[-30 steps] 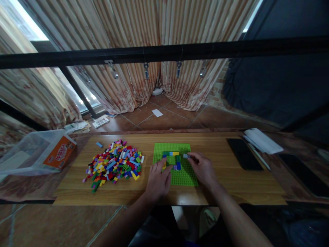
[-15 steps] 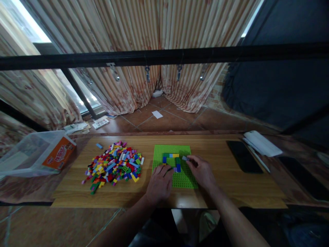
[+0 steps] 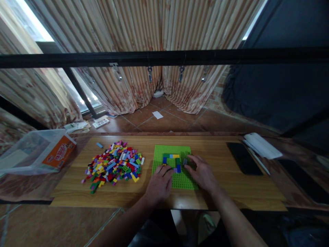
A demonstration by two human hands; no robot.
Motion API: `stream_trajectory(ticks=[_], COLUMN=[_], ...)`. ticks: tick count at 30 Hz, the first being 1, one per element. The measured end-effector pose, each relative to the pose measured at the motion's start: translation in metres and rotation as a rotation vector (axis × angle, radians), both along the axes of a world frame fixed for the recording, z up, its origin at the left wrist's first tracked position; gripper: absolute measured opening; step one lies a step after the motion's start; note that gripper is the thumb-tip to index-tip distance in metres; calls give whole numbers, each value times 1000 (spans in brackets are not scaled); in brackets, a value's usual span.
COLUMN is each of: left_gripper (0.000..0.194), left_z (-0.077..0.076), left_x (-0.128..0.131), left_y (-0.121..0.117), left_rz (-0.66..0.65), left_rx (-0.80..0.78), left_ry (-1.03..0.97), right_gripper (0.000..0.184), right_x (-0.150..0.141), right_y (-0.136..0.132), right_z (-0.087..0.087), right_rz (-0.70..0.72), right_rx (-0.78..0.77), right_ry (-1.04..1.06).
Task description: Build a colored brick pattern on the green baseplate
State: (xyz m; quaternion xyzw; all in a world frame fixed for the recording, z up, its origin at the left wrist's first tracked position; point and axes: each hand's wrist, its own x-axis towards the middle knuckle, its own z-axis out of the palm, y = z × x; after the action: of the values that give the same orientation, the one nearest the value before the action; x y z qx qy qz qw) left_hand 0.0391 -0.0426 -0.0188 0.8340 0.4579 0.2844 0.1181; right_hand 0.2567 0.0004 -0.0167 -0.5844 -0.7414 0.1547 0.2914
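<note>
A green baseplate (image 3: 157,153) lies on the wooden table, bearing a small frame of green, blue, yellow and purple bricks (image 3: 171,157). My left hand (image 3: 158,184) rests on the plate's near left part, fingers curled down against it and holding nothing that shows. My right hand (image 3: 202,173) lies over the plate's right side, its fingertips pinching a small grey brick (image 3: 185,161) down against the plate beside the frame. A heap of loose coloured bricks (image 3: 114,164) lies to the left of the plate.
A clear plastic tub (image 3: 28,151) with an orange box stands at the far left. One light blue brick (image 3: 99,145) lies apart behind the heap. Two black phones (image 3: 243,158) and a white case (image 3: 262,145) lie at the right. A black bar (image 3: 164,57) crosses overhead.
My right hand has come down with the grey brick from above the plate's right side onto the plate. My left hand has slid slightly toward me.
</note>
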Motion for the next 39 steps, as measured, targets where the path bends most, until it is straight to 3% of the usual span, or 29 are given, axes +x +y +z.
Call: stream_trajectory(ticks=[7,12,20,33,39], left_gripper=[31,28,27,26,28], left_z=[0,-3,-9,-6,0], left_x=[0,0,-4,-3,-14], left_y=[-1,0,1,-1,-15], left_rz=[7,22,227,208,238], left_rx=[-4,8,81,33,66], left_ry=[-2,-18,-144,-163,-213], right_gripper=[31,29,30,35,36], right_x=[0,1,3,6,9], right_y=[4,4,2,0,3], right_z=[-12,-13,-13,-23,-27], right_rz=[48,1,41,69,83], right_rx=[36,70,56,129,145], right_ry=[-81,-33,-61,-136,-159])
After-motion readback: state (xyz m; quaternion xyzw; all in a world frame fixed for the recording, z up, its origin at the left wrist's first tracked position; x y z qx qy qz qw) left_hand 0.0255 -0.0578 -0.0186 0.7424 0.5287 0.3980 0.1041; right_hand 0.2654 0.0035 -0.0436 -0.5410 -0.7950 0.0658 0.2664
